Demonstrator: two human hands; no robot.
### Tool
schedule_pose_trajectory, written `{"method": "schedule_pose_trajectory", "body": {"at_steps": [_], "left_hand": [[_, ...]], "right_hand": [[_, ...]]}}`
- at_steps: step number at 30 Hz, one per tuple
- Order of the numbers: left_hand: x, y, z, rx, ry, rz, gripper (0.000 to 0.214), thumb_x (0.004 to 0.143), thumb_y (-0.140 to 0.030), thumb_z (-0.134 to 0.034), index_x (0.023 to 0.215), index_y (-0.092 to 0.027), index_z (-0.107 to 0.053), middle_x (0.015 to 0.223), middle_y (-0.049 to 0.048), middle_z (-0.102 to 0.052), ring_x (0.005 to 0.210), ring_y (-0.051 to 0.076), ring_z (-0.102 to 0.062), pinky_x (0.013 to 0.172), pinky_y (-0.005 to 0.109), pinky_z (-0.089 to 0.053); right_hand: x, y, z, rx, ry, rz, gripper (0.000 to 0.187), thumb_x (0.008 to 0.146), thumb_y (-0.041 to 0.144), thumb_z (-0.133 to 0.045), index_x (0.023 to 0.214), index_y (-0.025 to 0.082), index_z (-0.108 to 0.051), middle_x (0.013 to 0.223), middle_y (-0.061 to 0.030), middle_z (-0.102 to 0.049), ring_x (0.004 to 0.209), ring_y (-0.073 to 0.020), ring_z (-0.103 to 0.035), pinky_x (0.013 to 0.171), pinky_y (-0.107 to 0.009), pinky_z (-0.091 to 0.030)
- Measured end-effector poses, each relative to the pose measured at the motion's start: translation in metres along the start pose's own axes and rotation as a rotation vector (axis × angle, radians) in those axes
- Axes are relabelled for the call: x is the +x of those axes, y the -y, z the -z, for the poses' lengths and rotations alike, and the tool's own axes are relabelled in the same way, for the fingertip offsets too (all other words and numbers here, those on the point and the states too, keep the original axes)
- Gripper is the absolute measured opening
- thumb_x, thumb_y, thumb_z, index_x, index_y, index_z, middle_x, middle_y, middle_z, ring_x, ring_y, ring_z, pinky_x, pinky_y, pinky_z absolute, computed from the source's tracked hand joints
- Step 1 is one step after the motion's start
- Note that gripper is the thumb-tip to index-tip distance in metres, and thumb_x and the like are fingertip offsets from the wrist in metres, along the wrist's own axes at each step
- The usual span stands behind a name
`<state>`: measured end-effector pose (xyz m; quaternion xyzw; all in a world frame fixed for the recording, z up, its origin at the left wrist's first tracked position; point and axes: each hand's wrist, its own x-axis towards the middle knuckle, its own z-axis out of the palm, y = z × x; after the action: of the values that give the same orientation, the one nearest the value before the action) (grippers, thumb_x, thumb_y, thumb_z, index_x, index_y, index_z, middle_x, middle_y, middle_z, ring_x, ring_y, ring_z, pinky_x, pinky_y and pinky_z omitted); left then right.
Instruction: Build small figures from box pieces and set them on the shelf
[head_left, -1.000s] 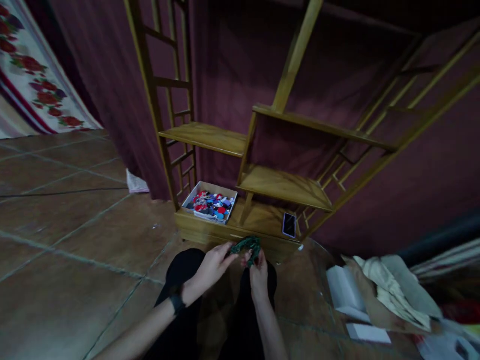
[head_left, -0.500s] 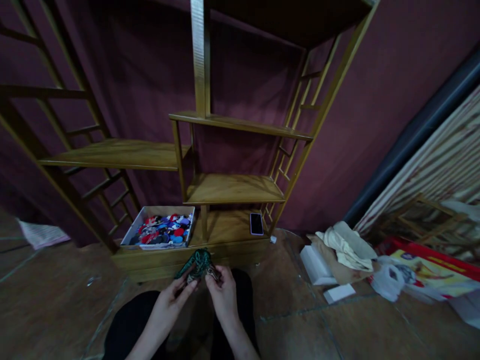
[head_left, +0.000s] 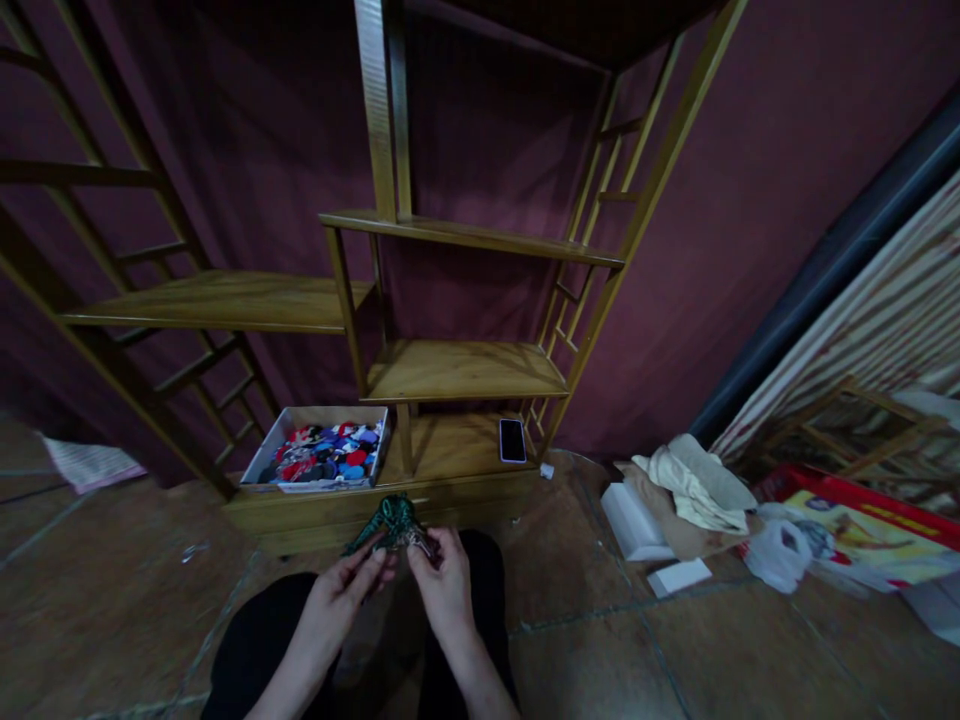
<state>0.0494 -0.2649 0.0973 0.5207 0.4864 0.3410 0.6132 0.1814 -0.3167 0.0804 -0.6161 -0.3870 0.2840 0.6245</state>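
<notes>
Between my knees, low in the head view, both hands hold a dark green, shiny, patterned piece (head_left: 395, 512) with brown and pale parts; its exact kind is hard to make out. My left hand (head_left: 346, 592) pinches it from the left, thumb and fingers closed on its lower edge. My right hand (head_left: 444, 582) grips the brown end on the right side. Just beyond the piece, an open box (head_left: 259, 468) sits on the lowest shelf, full of small red, blue, black and white flat pieces (head_left: 330, 452).
A wooden shelf unit (head_left: 465, 370) stands in front of me against a dark red wall. A phone (head_left: 513, 441) lies on its bottom board. On the floor to the right are white boxes (head_left: 636, 522), cream cloth (head_left: 694, 490), a plastic bag (head_left: 780, 555) and a red-yellow box (head_left: 870, 525).
The green piece has shifted slightly left and turned a little in my hands. My left fingers have moved along its lower edge. The view has tilted slightly.
</notes>
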Motion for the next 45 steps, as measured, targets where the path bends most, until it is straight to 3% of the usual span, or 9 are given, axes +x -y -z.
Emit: {"method": "schedule_pose_trajectory", "body": {"at_steps": [7,12,19,25,32,37,45], "left_hand": [[-0.008,-0.016,-0.010,-0.081,-0.032,-0.013,0.054,0.056,-0.052,-0.072,0.091,-0.012,-0.067,0.077,0.0063,-0.069,0.070,0.019,-0.064,0.066,0.029,-0.052],[-0.010,-0.021,-0.016,-0.045,-0.031,-0.123,0.047,0.067,-0.053,-0.062,0.088,-0.011,-0.066,0.078,0.0075,-0.068,0.069,0.017,-0.061,0.065,0.028,-0.050],[-0.023,-0.024,-0.005,0.477,-0.034,-0.446,0.030,0.088,-0.036,-0.040,0.098,-0.017,-0.061,0.083,0.0061,-0.066,0.076,0.018,-0.061,0.071,0.028,-0.046],[-0.033,-0.027,0.000,0.922,-0.074,-0.611,0.026,0.091,-0.029,-0.036,0.096,-0.016,-0.058,0.090,0.0076,-0.064,0.079,0.017,-0.061,0.069,0.026,-0.046],[-0.038,-0.022,0.002,1.366,-0.038,-0.867,0.034,0.090,-0.021,-0.035,0.120,-0.008,-0.046,0.093,0.0118,-0.062,0.085,0.019,-0.058,0.078,0.033,-0.043],[-0.039,-0.021,0.007,1.484,0.026,-0.971,0.038,0.091,-0.017,-0.033,0.127,-0.006,-0.040,0.092,0.0117,-0.061,0.085,0.018,-0.056,0.074,0.030,-0.041],[-0.032,-0.013,0.009,1.533,0.065,-1.082,0.036,0.088,-0.011,-0.036,0.123,-0.004,-0.043,0.089,0.0104,-0.062,0.082,0.017,-0.055,0.071,0.030,-0.038]], "right_hand": [[0.006,-0.009,-0.001,-0.008,-0.001,-0.031,0.015,0.075,0.030,-0.059,0.084,0.020,-0.063,0.079,-0.0002,-0.062,0.076,-0.0157,-0.057,0.071,-0.026,-0.045],[0.010,-0.013,-0.003,0.165,0.082,-0.100,0.029,0.075,0.038,-0.059,0.096,0.018,-0.064,0.090,-0.0031,-0.066,0.081,-0.0169,-0.059,0.070,-0.027,-0.047],[0.005,-0.014,-0.011,0.383,0.072,-0.277,0.036,0.070,0.040,-0.065,0.096,0.016,-0.064,0.087,-0.0039,-0.067,0.068,-0.0130,-0.059,0.062,-0.025,-0.048],[0.002,-0.014,-0.020,0.529,0.107,-0.320,0.033,0.067,0.037,-0.068,0.092,0.016,-0.063,0.093,-0.0065,-0.067,0.079,-0.0159,-0.062,0.071,-0.029,-0.050],[0.004,-0.027,-0.020,0.560,0.076,-0.295,0.037,0.063,0.027,-0.070,0.098,0.018,-0.061,0.095,-0.0041,-0.066,0.087,-0.0160,-0.061,0.081,-0.032,-0.047],[0.002,-0.041,-0.015,0.527,0.047,-0.298,0.039,0.061,0.024,-0.070,0.099,0.020,-0.061,0.099,-0.0035,-0.065,0.087,-0.0156,-0.060,0.078,-0.031,-0.048],[-0.002,-0.055,-0.008,0.529,0.026,-0.332,0.033,0.059,0.021,-0.072,0.090,0.019,-0.062,0.091,-0.0021,-0.065,0.078,-0.0134,-0.060,0.073,-0.028,-0.049]]}}
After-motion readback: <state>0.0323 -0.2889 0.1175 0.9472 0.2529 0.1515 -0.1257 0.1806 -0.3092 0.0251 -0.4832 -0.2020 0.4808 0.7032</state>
